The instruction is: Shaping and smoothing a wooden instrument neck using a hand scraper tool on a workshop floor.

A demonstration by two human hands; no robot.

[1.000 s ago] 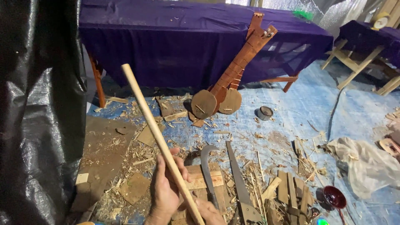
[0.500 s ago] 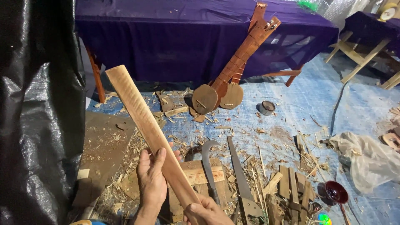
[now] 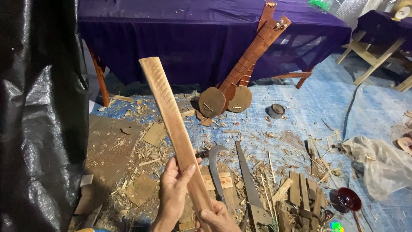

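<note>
At the bottom of the head view the right hand (image 3: 218, 218) closes its fingers around the lower end of a long flat wooden slat (image 3: 174, 129), with only the knuckles and thumb side showing above the frame edge. Just above it the left hand (image 3: 174, 193) wraps the slat from the left, thumb laid up along the near face and fingers curled behind, so the grip is firm rather than spread. The slat rises tilted up and to the left, its broad face toward the camera and its squared top end in front of the purple cloth. Beneath the hands the floor is littered with wood shavings and offcuts; a curved blade (image 3: 216, 165) and a handsaw (image 3: 249, 184) lie side by side just right of the hands, beside a row of short wooden strips (image 3: 300, 193). A dark red bowl (image 3: 348, 198) sits further right, near a crumpled plastic sheet (image 3: 377, 163). Black plastic sheeting (image 3: 38, 116) hangs along the left. Farther off, a small round tin (image 3: 276, 111) rests on the blue tarp, and two long-necked string instruments (image 3: 240, 81) lean against a purple-draped table (image 3: 193, 34).
</note>
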